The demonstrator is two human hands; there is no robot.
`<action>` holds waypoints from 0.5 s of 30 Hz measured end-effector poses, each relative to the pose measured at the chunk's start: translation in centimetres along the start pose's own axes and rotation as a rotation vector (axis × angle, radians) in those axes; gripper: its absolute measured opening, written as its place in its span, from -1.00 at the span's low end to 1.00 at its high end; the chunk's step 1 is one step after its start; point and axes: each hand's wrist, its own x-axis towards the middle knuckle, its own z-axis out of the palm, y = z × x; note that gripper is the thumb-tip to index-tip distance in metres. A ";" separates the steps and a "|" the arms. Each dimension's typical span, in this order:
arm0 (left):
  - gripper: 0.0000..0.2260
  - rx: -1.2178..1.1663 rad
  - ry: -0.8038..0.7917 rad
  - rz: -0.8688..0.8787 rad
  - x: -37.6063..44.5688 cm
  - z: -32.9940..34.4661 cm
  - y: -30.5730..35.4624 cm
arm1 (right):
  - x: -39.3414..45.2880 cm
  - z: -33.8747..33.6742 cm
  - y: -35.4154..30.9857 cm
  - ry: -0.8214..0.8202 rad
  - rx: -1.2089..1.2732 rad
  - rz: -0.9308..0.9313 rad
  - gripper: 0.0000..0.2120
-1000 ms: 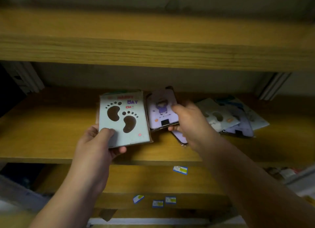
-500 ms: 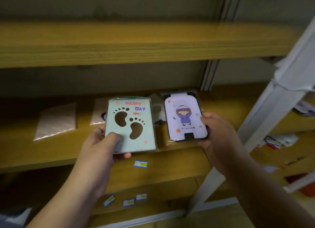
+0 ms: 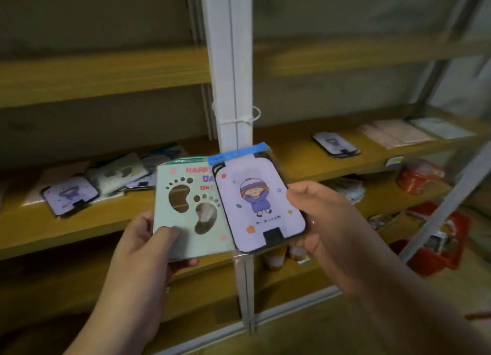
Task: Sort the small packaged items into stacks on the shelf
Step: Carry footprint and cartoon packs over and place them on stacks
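Observation:
My left hand (image 3: 144, 251) grips a pale green packaged card with two footprint cut-outs (image 3: 186, 208), thumb on its front. My right hand (image 3: 326, 232) holds a lilac packaged card with a cartoon girl (image 3: 259, 203); its left edge overlaps the green card. Both are held up in front of a white shelf post (image 3: 229, 62). On the wooden shelf (image 3: 32, 230) to the left lies a loose pile of similar packs (image 3: 117, 176), with a lilac one (image 3: 70, 195) in front. On the right section of the shelf another lilac pack (image 3: 336, 143) lies flat.
Pale flat packets (image 3: 393, 133) lie further right on the shelf. The lower shelf on the right holds red-wrapped goods (image 3: 419, 175) and a red basket (image 3: 441, 245). An upper wooden shelf (image 3: 101, 73) runs across above.
The view has swung right, past the white post. My right hand lifted the lilac card off the pile and brought it beside, then over, the green card's edge.

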 end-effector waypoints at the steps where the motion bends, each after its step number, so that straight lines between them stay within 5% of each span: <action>1: -0.78 0.005 -0.019 0.001 -0.6 1.4 -0.3 | -0.2 -1.5 -0.3 0.011 0.010 -0.014 -0.85; 15: -0.79 0.061 -0.276 -0.097 1.9 18.3 -4.9 | 4.3 -18.3 -0.6 0.118 0.201 -0.230 -0.74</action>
